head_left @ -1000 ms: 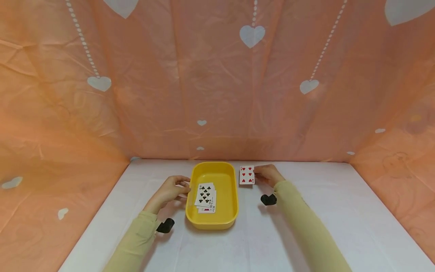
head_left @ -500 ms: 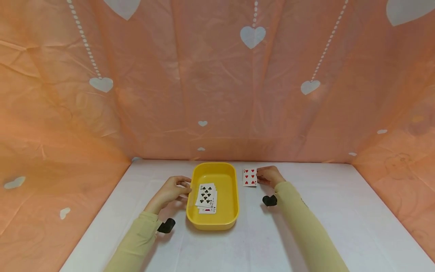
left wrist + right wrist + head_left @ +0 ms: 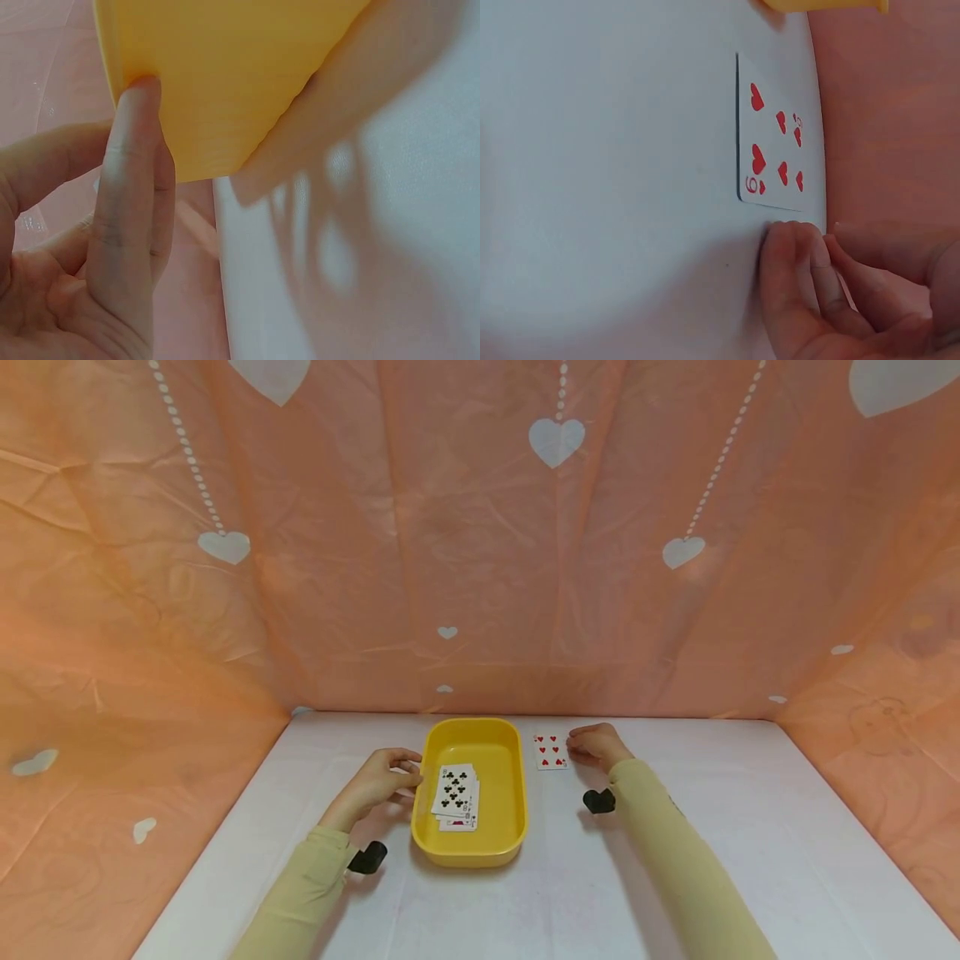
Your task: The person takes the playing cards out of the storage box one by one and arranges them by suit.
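Note:
A playing card, the six of hearts [image 3: 551, 752], lies face up on the white table to the right of a yellow tray [image 3: 504, 852]. My right hand [image 3: 598, 745] is just beside the card's right edge; in the right wrist view its loosely bent fingers [image 3: 781, 251] are a small gap away from the card and hold nothing. At the tray's left side my left hand [image 3: 377, 779] holds the rim, with one finger [image 3: 131, 127] against the outer wall in the left wrist view. Inside the tray is a small overlapping pile of playing cards [image 3: 454, 791], a clubs card on top.
The white table [image 3: 555, 902] ends at an orange backdrop [image 3: 480, 568] with heart prints, which also rises on both sides. A black wrist piece [image 3: 367, 858] sits below the left hand, and another black piece [image 3: 598, 801] below the right hand.
The six of hearts has come down from my right hand and now lies flat on the table. My right fingers have drawn slightly right, off the card. The left hand stays at the tray.

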`<act>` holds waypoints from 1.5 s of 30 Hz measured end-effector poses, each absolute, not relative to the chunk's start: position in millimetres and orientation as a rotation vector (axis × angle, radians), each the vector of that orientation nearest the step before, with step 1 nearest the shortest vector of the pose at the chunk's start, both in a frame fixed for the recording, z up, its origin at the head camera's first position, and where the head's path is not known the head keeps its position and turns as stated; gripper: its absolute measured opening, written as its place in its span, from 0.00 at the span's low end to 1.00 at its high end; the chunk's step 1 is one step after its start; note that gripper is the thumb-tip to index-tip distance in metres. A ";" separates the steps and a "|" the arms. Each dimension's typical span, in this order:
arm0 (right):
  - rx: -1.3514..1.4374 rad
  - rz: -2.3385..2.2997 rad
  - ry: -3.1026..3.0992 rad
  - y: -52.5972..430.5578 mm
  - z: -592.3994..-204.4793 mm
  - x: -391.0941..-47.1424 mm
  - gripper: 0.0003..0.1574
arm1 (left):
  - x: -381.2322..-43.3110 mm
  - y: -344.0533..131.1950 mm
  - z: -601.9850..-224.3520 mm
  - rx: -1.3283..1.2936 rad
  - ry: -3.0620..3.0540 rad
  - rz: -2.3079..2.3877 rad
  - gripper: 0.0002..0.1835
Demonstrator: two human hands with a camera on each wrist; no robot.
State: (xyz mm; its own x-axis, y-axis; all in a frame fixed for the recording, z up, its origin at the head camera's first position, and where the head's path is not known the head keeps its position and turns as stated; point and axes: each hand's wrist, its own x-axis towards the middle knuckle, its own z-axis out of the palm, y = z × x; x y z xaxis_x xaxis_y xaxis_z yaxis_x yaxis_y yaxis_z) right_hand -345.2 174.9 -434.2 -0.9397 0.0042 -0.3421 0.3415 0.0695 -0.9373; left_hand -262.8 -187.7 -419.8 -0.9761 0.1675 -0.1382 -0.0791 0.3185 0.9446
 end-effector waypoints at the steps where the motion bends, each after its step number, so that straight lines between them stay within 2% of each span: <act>1: 0.356 -1.947 2.102 175.6 -432.8 -345.1 0.27 | -262.8 -187.7 -419.4 0.080 2.376 1.713 0.21; 7: 0.292 -1.944 2.118 173.0 -420.7 -344.8 0.25 | -261.6 -187.1 -416.7 0.073 2.399 1.687 0.21; 10: 0.141 -2.005 2.089 168.5 -411.7 -339.9 0.21 | -261.7 -187.0 -416.3 0.063 2.404 1.685 0.21; 11: -0.109 -1.921 2.155 174.7 -417.6 -339.6 0.23 | -262.4 -186.8 -416.4 0.054 2.406 1.685 0.21; 13: -0.225 -1.957 2.098 169.8 -408.8 -335.9 0.19 | -263.3 -186.5 -416.4 0.039 2.412 1.685 0.21; 16: -0.323 -1.950 2.040 158.3 -395.5 -334.4 0.21 | -264.2 -185.9 -415.7 0.024 2.417 1.682 0.21; 17: -0.320 -1.938 2.035 152.8 -390.9 -334.2 0.23 | -264.6 -185.7 -415.5 0.018 2.417 1.683 0.21; 18: -0.112 -2.023 1.967 139.2 -376.6 -332.0 0.21 | -264.9 -185.8 -415.6 0.018 2.416 1.684 0.21; 20: -0.107 -1.980 1.985 128.5 -369.6 -331.0 0.23 | -265.0 -186.4 -415.6 0.026 2.414 1.680 0.21; 24: -0.116 -1.930 1.993 108.8 -363.1 -327.1 0.20 | -263.9 -188.0 -416.9 0.052 2.399 1.689 0.20; 28: -0.087 -1.961 1.930 91.5 -366.6 -325.6 0.19 | -263.0 -189.2 -418.1 0.069 2.389 1.693 0.20; 35: -0.061 -1.910 1.906 65.8 -378.8 -319.8 0.25 | -261.5 -189.7 -418.0 0.083 2.386 1.698 0.20; 45: 0.028 -1.858 1.888 44.5 -399.7 -311.3 0.21 | -260.5 -188.7 -418.1 0.077 2.382 1.702 0.20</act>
State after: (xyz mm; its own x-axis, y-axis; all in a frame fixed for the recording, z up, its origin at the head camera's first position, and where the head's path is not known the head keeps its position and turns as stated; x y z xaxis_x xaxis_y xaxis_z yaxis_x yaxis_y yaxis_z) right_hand -311.3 44.5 -399.7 -0.8808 -0.3176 -0.3512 0.3459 0.0748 -0.9353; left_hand -260.5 -188.7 -418.1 -0.9761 0.1651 -0.1416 -0.0805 0.3305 0.9404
